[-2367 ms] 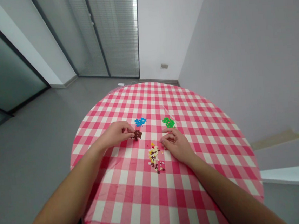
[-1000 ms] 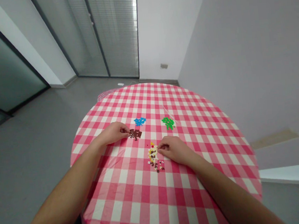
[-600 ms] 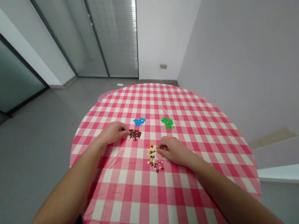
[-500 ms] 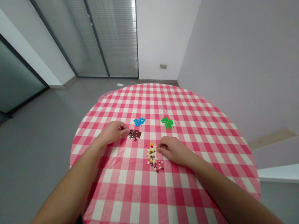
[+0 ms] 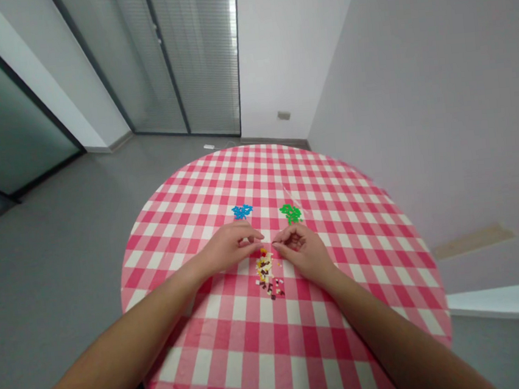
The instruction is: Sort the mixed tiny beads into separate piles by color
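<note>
My left hand (image 5: 232, 245) hovers just above the top of a mixed pile of small pieces (image 5: 265, 267), thumb and forefinger apart with nothing visible between them. That pile holds cream, yellow, dark brown and a few red bits. Across from it, my right hand (image 5: 304, 252) is closed in a pinch at the pile's upper right; a tiny dark speck shows at its fingertips, too small to name. The two sets of fingertips nearly meet. Beyond the left hand lies a heap of small blue pieces (image 5: 242, 211); past the right lies a heap of green pieces (image 5: 291, 213). The brown heap is hidden behind my left hand.
A red-and-white checked cloth (image 5: 239, 367) covers the round table. Behind the table stand a glass partition with blinds (image 5: 200, 59) and a white wall with a socket plate (image 5: 284, 115). A white ledge (image 5: 503, 300) is at the right.
My left hand has moved right, from the brown heap to the mixed pile, and its fingers have parted. My right hand has shifted slightly up, its fingertips pinched near the left hand's.
</note>
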The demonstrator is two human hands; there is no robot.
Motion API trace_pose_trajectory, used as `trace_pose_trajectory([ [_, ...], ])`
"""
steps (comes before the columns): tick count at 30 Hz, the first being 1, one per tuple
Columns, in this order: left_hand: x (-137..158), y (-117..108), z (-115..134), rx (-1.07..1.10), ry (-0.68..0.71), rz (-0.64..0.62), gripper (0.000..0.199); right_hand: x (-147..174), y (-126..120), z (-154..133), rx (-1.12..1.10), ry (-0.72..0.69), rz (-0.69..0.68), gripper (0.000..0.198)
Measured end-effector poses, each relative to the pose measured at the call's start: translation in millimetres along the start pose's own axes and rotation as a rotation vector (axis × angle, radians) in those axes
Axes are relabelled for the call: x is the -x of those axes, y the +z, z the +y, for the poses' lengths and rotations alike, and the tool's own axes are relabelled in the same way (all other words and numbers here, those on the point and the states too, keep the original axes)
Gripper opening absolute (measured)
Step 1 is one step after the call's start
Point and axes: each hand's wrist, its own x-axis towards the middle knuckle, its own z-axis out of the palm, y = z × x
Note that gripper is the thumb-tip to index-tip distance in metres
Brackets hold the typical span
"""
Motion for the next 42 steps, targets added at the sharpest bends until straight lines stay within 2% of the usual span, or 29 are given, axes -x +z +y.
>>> trace_pose_trajectory([
  [3,-1,13,4,-0.014,0.075,-0.002,0.013,1,3,2,-0.081,0.022,-0.034,0.028],
  [7,-1,18,1,-0.022,0.11,0.008,0.012,1,5,5,-0.149,0.065,-0.071,0.033],
  [14,-1,15,5,-0.024,-0.005,-0.053,0.014,0,6,5,-0.152,0.128,-0.078,0.036],
  [18,-3,13,10,-0.008,-0.029,-0.047,0.015,1,6,4,-0.104,0.122,-0.075,0.036],
  [22,-4,-6,3,0.011,-0.123,0.031,0.015,0,3,5,0.057,0.101,-0.029,0.025],
  [25,-1,-32,-15,0.005,-0.269,0.16,0.019,-1,-2,7,0.122,0.091,0.011,0.021],
  [27,3,-49,-31,-0.061,-0.34,0.193,0.02,-2,-5,8,0.142,0.089,0.017,0.02],
  [31,12,-67,-56,-0.105,-0.483,0.063,0.017,-2,-7,6,0.185,0.08,0.009,0.018],
  [36,15,-64,-67,0.027,-0.571,-0.117,0.017,-2,-7,3,0.224,0.072,-0.01,0.016],
  [42,15,-61,-70,0.014,-0.634,-0.128,0.017,-3,-9,6,0.276,0.07,-0.035,0.014],
])
